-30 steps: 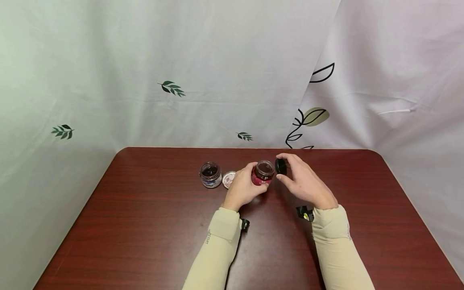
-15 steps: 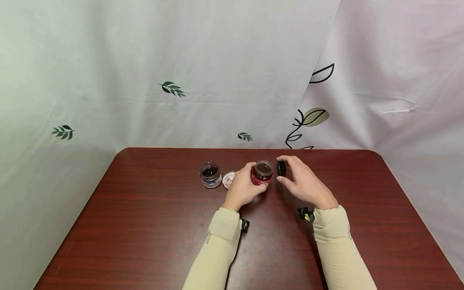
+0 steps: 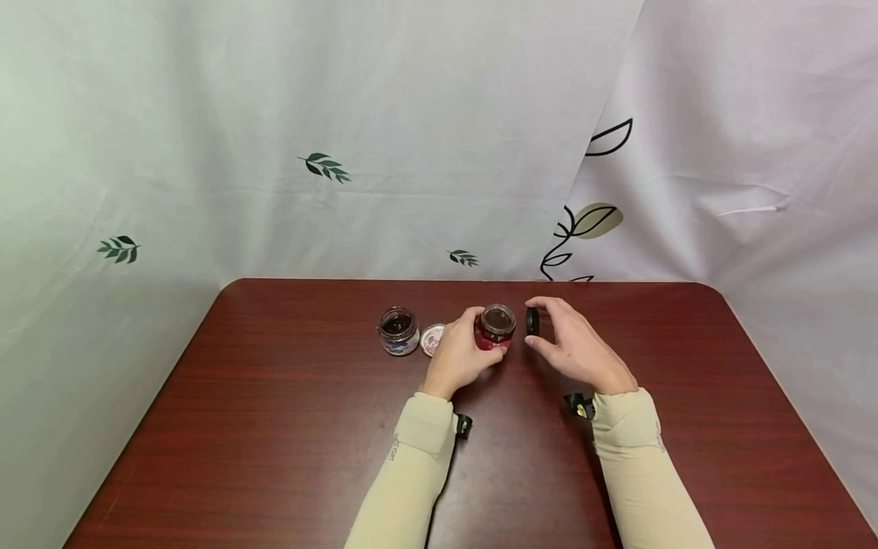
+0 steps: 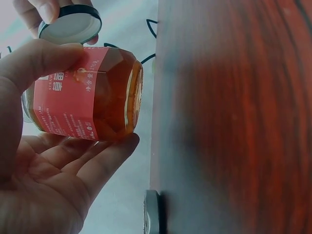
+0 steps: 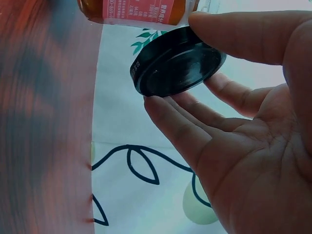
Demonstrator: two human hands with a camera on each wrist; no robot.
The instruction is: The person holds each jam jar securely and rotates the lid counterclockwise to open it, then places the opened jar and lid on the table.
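My left hand (image 3: pixel 459 356) grips an uncapped glass jam jar (image 4: pixel 73 95) with a red label, thumb on one side and fingers on the other. In the left wrist view the jar's base is raised off the table. My right hand (image 3: pixel 576 347) pinches a black jar lid (image 5: pixel 178 63) by its rim between thumb and fingers. That lid stands on edge just right of the jar, its white inner face (image 4: pixel 73 28) turned toward the jar. Left of my left hand a second uncapped jar (image 3: pixel 398 332) of dark contents stands upright, with a pale patterned lid (image 3: pixel 431 340) lying beside it.
A dark red-brown wooden table (image 3: pixel 274 427) lies under everything. White cloth (image 3: pixel 411 137) with printed leaves hangs behind its far edge and along the sides. Small black cameras (image 3: pixel 463 426) are worn on both wrists.
The black lid in my right hand has shifted slightly right and toward me, and turned more edge-on. The jar in my left hand has moved a little left, so the gap between them is wider.
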